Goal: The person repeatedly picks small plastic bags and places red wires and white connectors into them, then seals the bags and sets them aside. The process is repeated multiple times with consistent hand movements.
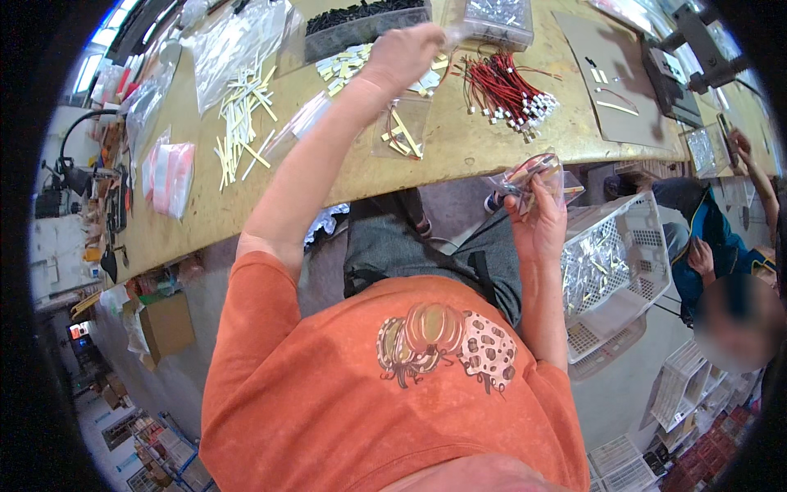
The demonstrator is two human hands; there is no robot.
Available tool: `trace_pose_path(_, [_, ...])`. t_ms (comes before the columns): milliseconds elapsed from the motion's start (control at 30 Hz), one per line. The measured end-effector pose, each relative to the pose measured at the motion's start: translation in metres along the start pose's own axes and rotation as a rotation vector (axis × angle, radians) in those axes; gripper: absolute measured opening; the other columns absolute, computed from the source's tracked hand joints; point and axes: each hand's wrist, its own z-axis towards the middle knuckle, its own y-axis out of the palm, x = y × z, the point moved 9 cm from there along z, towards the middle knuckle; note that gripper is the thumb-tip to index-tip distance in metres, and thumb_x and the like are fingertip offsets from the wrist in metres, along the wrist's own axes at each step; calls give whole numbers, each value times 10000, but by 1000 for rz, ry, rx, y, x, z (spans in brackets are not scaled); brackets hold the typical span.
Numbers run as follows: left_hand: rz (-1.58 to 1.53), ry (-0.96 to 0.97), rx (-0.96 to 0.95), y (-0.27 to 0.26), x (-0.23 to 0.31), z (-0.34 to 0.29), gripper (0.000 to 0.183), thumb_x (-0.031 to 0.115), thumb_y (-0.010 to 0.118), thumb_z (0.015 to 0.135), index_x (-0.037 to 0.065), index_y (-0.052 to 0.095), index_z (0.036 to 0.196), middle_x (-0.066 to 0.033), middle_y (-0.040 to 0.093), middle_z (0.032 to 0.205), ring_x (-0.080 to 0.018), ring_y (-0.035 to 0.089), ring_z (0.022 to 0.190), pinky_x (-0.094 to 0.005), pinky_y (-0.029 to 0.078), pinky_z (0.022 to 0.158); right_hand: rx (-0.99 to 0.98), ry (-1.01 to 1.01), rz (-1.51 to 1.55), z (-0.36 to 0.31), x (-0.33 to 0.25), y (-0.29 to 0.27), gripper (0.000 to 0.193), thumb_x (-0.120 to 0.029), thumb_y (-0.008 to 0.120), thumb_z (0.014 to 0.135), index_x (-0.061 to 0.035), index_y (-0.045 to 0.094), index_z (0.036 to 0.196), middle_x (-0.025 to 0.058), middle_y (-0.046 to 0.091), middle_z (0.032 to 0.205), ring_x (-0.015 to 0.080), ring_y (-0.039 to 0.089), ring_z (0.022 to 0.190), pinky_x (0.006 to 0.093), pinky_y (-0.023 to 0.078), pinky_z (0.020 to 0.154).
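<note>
My left hand (407,56) stretches over the far part of the table, between the two parts bins. Its fingers are drawn together; the blurred tips hide what they hold, if anything. Close to my body, just off the table's front edge, my right hand (541,215) grips a small clear plastic bag (551,167) with red and dark wires and other small parts inside. Below my left hand, small white and yellowish pieces (340,67) lie scattered. A bundle of red and black wires with white connectors (510,92) rests to the right of them.
A bin of black parts (369,20) and a clear box of small pieces (498,23) stand at the back. Pale strips (244,111) and a filled bag (402,131) lie on the table (328,176). A white basket (656,275) holds bags at right, near a co-worker (721,230).
</note>
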Motion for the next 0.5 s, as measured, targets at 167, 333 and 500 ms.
trace_pose_path(167, [-834,-485,128,-32,-71,-19,284,274,694,976,53,691,1154,-47,737,980,-109,683,875,-292,555,768,19,0,1,-2,-1,-6,195,-127,608,1023,-116,647,1215,22,709,1093,122,695,925,279,597,643])
trace_pose_path(333, [-869,-517,-191,-61,-13,-78,216,190,705,967,73,731,1148,19,731,1018,-25,623,809,-245,520,694,-48,101,-42,-9,7,13,308,-130,601,1012,-90,596,1317,69,706,1143,173,705,982,296,598,653])
trace_pose_path(500, [-585,-700,-405,-44,18,-136,418,222,741,929,23,605,1271,-85,711,882,-109,696,825,-319,566,676,-182,305,-164,-18,34,53,337,-129,599,1010,-35,582,1333,117,720,1121,201,725,962,298,632,632])
